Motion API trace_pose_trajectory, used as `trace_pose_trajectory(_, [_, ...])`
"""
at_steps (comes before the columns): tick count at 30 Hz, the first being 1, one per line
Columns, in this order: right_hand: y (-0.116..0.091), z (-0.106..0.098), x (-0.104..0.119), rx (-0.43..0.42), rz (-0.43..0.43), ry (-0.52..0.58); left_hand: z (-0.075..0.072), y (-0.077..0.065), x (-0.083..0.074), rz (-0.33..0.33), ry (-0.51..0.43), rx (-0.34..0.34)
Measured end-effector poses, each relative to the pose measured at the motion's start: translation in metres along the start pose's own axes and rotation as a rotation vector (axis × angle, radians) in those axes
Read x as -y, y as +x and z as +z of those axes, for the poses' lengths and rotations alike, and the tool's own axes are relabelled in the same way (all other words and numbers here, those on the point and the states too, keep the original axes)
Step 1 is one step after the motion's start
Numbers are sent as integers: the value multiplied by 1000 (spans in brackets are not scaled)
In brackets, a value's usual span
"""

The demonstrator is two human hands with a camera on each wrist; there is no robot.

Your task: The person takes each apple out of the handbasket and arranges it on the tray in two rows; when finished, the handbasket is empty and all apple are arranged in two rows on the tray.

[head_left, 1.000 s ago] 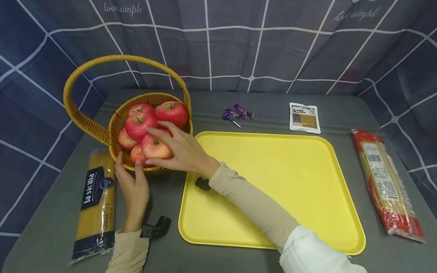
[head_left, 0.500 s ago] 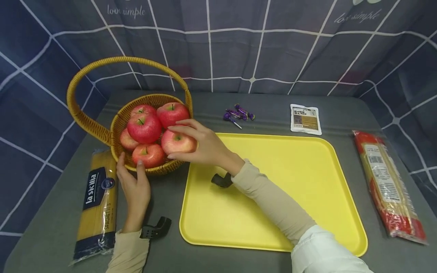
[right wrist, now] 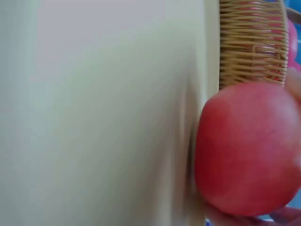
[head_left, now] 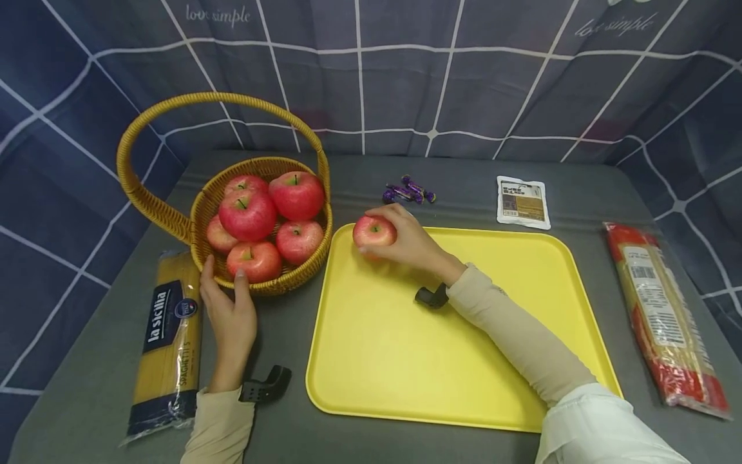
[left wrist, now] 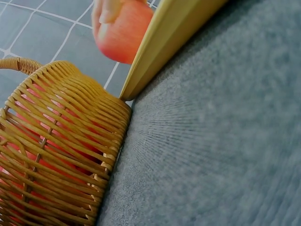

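Observation:
My right hand (head_left: pixel 408 241) grips a red apple (head_left: pixel 373 232) over the back left corner of the yellow tray (head_left: pixel 429 367). In the right wrist view the apple (right wrist: pixel 249 150) is beside the tray surface; whether it touches is unclear. At the left, a wicker basket (head_left: pixel 301 278) with a tall arched handle holds several red apples (head_left: pixel 248 214). My left hand (head_left: pixel 230 319) rests at the basket's front left rim, thumb and fingers spread apart. The left wrist view shows the basket's woven side (left wrist: pixel 61 146) and the held apple (left wrist: pixel 124 33) above the tray's edge, but not the left hand.
A spaghetti pack (head_left: pixel 165 348) lies left of the left hand. Small purple-wrapped sweets (head_left: pixel 410 190) and a white-edged pouch (head_left: pixel 523 203) are behind the tray. A red-ended noodle pack (head_left: pixel 666 319) lies at the right. A dark checked cloth (head_left: pixel 394 84) hangs behind.
My right hand has lifted one apple out of the basket and carried it right, over the tray. The left hand has stayed at the basket rim.

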State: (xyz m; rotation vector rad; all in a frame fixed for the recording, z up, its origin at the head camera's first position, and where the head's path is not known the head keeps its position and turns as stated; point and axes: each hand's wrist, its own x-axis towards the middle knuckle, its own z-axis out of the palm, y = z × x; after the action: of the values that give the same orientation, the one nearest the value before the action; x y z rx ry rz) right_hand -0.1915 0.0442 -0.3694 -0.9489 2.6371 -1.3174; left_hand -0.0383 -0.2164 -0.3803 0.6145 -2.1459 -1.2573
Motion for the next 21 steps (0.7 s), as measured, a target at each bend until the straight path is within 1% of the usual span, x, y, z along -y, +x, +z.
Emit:
trace_pose_trajectory(3, [3, 5, -4, 10, 2, 16, 0, 0, 0, -3, 5, 1])
trace_pose_trajectory(8, [10, 17, 0, 33, -17, 47, 0, -1, -1, -5, 4, 1])
trace_pose_trajectory(12, [13, 21, 3, 88, -15, 46, 0, 0, 0, 0, 3, 1])
trace_pose_trajectory(16, [12, 20, 7, 142, -21, 3, 1, 0, 1, 11, 9, -5])
trace_pose_trajectory(19, [12, 18, 14, 120, -51, -21, 1, 0, 2, 15, 12, -5])
trace_pose_trajectory(21, [14, 18, 24, 70, -79, -21, 0, 0, 2, 14, 13, 0])
